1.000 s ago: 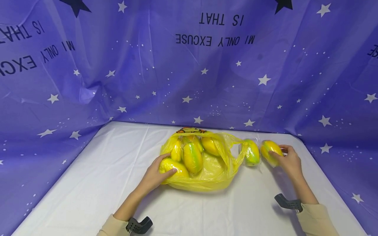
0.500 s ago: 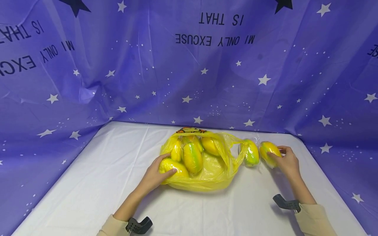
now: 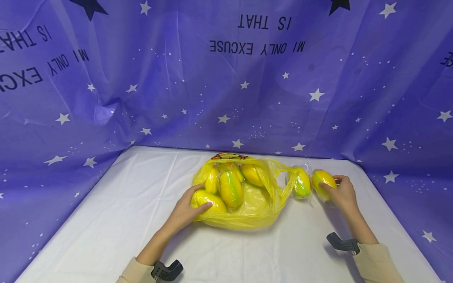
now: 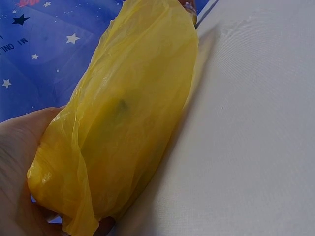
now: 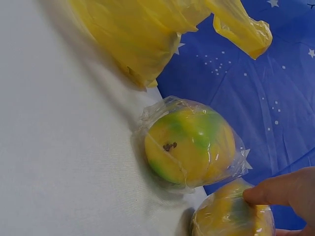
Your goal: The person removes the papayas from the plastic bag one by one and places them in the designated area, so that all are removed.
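A yellow plastic bag (image 3: pixel 255 220) lies on its side with its mouth facing the person. Inside it sit several yellow-green mangoes (image 3: pixel 231 188), some of them in clear film. My left hand (image 3: pixel 185 208) grips the bag's left edge, thumb over the mango (image 3: pixel 212 200) lying there. In the left wrist view the yellow bag (image 4: pixel 133 113) hides most of those fingers. At the right, my right hand (image 3: pixel 345 194) holds a film-wrapped mango (image 3: pixel 323 182) between thumb and fingers, low at the table. Another wrapped mango (image 3: pixel 301 182) rests between it and the bag's handle.
A white cloth (image 3: pixel 141 188) covers the table. Purple curtains (image 3: pixel 226 86) with stars and lettering hang behind it and at both sides. The bag's loose handle (image 5: pixel 256 39) reaches toward the wrapped mango (image 5: pixel 192 142) in the right wrist view.
Over the last second my right hand and its mango have shifted slightly left, nearer the neighbouring mango. The left hand and the bag have stayed in place.
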`<state>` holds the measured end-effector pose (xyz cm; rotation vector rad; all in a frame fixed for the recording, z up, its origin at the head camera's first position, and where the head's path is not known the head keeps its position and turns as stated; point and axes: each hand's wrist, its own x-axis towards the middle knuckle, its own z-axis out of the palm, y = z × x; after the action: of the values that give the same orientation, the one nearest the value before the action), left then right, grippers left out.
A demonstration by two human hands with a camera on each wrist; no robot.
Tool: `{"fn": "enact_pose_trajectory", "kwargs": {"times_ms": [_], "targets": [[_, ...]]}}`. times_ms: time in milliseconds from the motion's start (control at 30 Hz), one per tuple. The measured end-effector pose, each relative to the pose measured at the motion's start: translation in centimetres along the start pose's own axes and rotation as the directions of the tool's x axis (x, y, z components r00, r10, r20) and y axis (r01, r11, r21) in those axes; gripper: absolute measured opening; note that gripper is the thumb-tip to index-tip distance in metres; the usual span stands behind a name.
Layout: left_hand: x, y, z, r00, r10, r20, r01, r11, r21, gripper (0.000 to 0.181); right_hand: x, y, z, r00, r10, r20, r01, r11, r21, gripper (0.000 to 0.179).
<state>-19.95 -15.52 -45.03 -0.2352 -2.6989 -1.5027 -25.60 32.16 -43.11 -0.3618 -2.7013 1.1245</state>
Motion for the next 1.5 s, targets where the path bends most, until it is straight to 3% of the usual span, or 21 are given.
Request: {"fn": "enact_pose_trajectory", "kwargs": {"times_ms": [367,733,1167,1500], "targets": [[0.1,0.0,0.1,1.000,0.005,0.000,-0.005,1.000,-0.001,0.073,-0.1,-0.4,-0.6,1.000,-0.013,0.025,0.015,0.997,-0.081,0.075],[0.0,0.1,0.1,1.000,-0.002,-0.001,0.002,1.000,0.003,0.073,-0.7,-1.5,-1.3,0.999,-0.002,0.050,0.006,0.997,-0.077,0.076],[0.0,0.1,0.1,1.000,-0.006,-0.002,0.006,1.000,0.005,0.072,-3.0,-5.9,-2.0,0.984,-0.174,0.030,0.173,0.985,0.023,0.073],[0.1,0.1,0.0,1.000,-0.003,-0.004,0.003,1.000,0.003,0.072,-5.4,-9.1,-1.9,0.927,-0.365,-0.082,0.369,0.928,0.045,0.069]]}}
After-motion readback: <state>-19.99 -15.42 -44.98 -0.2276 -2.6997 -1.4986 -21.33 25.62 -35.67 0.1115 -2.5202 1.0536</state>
